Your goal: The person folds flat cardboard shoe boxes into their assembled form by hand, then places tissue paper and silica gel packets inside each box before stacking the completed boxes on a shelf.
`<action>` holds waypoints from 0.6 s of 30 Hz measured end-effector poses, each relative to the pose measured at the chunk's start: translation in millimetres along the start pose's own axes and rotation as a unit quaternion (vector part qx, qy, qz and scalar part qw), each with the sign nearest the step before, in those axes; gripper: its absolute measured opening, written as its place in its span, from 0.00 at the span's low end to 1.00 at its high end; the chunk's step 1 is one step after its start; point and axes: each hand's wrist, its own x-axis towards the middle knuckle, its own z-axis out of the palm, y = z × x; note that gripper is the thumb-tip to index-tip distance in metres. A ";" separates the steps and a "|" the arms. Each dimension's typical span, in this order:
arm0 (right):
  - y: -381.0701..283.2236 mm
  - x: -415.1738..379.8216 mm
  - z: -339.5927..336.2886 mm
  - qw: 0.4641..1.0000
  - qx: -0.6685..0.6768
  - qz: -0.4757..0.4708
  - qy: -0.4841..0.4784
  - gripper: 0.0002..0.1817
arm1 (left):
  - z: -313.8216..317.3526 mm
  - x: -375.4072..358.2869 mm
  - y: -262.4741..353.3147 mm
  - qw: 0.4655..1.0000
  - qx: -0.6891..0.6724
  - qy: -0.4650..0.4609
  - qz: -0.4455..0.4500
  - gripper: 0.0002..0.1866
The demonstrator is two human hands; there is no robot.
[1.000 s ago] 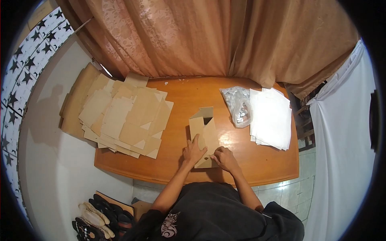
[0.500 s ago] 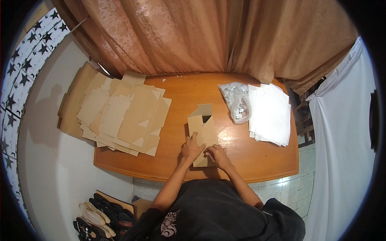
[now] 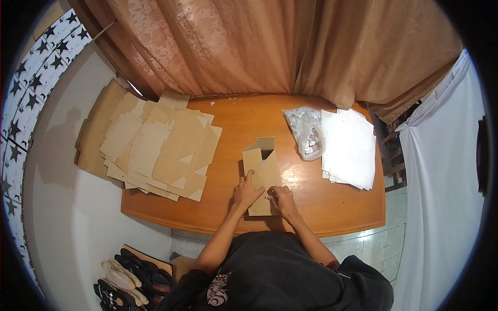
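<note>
A brown cardboard box lies lengthwise in front of me, its far end showing a raised flap and a dark opening. On the near left part of it rests my left hand, gripping the side with the thumb on top. My right hand is at the near right edge with its fingers curled, pinching at the cardboard near the top panel. The exact spot under the right fingertips is partly hidden.
Flattened cardboard pieces are stacked on the left of the wooden table. To the right are a clear plastic bag and a pile of white sheets. Shoes stand on the floor at lower left. Curtains hang behind.
My right hand has shifted slightly at the near end of the box, and the near flap now sits flatter. My left hand stays in about the same place.
</note>
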 end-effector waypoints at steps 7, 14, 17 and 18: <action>-1.3 5.6 8.3 0.998 0.033 -0.016 0.058 0.16 | 0.2 -1.5 7.2 1.000 0.004 0.002 0.007 0.41; 1.0 4.4 -2.0 0.991 0.038 -0.102 0.077 0.25 | -1.0 -3.4 3.0 1.000 0.007 0.003 -0.001 0.40; -5.7 -2.4 -3.9 0.980 -0.054 -0.010 0.190 0.35 | -1.4 -5.3 3.1 1.000 0.004 0.006 -0.007 0.39; -0.5 -3.2 -2.0 0.980 -0.055 -0.009 0.190 0.35 | -2.2 -5.8 4.4 1.000 0.006 0.010 -0.007 0.39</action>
